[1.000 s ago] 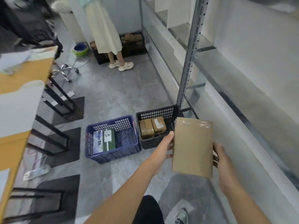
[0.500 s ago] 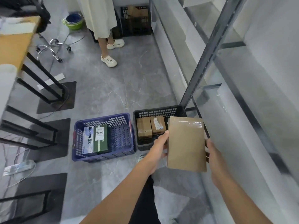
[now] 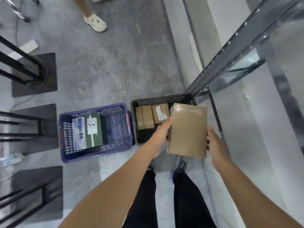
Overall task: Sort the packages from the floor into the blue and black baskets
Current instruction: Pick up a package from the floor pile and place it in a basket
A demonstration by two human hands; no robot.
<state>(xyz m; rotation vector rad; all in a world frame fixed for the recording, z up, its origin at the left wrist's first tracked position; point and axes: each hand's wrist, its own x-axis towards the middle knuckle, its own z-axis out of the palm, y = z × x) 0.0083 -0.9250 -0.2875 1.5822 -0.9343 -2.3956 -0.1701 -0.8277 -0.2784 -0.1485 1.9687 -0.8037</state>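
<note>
I hold a flat brown package [image 3: 188, 131] upright between both hands, above the right half of the black basket [image 3: 162, 99]. My left hand [image 3: 162, 134] grips its left edge with the thumb on the front. My right hand [image 3: 216, 145] holds its right edge, fingers hidden behind it. Two brown boxes [image 3: 144, 117] lie at the back of the black basket. The blue basket [image 3: 94, 109] stands just left of it and contains a white and blue box [image 3: 79, 132] and a green box [image 3: 95, 130].
A grey metal shelf rack [image 3: 233, 46] rises right beside the black basket. Black table legs [image 3: 21, 63] on dark floor mats line the left side. Another person's foot in a white shoe [image 3: 96, 22] stands on the grey floor at the top. My own legs are below.
I have stepped closer to the baskets and tilted my view down. The brown package, held the same way, now hangs over the black basket.
</note>
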